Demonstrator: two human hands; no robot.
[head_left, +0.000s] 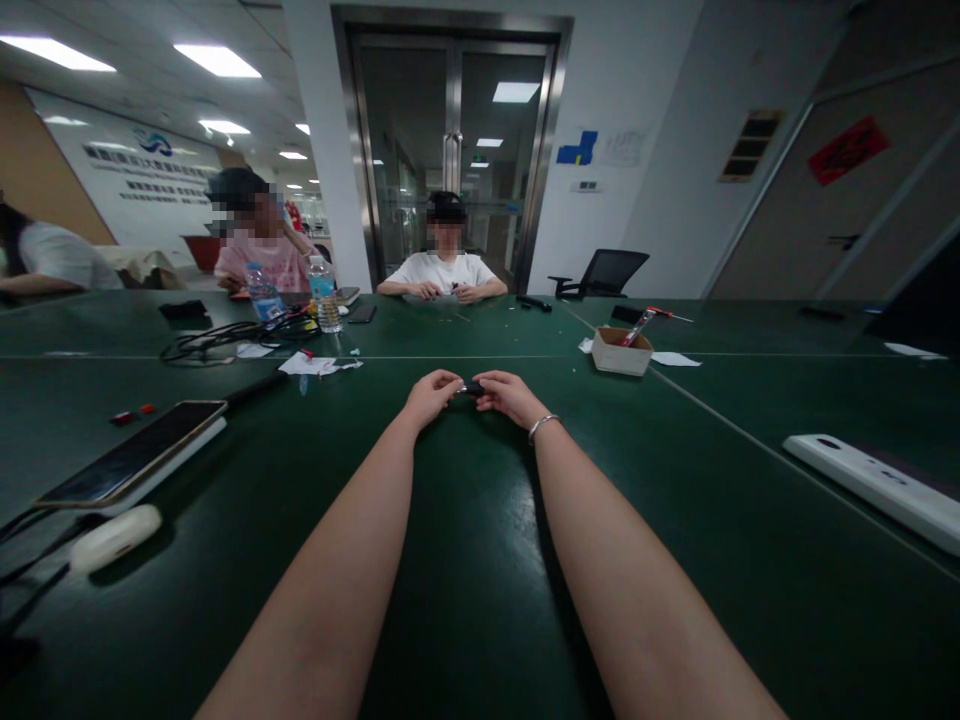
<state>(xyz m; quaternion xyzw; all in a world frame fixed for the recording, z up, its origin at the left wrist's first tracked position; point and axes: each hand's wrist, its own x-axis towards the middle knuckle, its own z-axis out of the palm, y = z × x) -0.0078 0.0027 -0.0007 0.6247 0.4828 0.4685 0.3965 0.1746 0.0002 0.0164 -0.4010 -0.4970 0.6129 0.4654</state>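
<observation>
Just above the dark green tabletop (465,560), in the middle of the head view, both hands meet at a small black object with a shiny, pale left end (472,389). My left hand (431,398) is closed, its fingertips pinching the shiny end. From the other side, my right hand (513,398) grips the black part between thumb and fingers. A silver bracelet (543,427) circles the right wrist. The object is too small for me to tell its kind, and the fingers cover part of it.
Left are a phone (139,455), a white oval case (116,538), black cables (225,342) and water bottles (324,295). A small box (621,357) holding a tool stands right, beyond a white power strip (870,480). A person (444,270) sits opposite; others sit left.
</observation>
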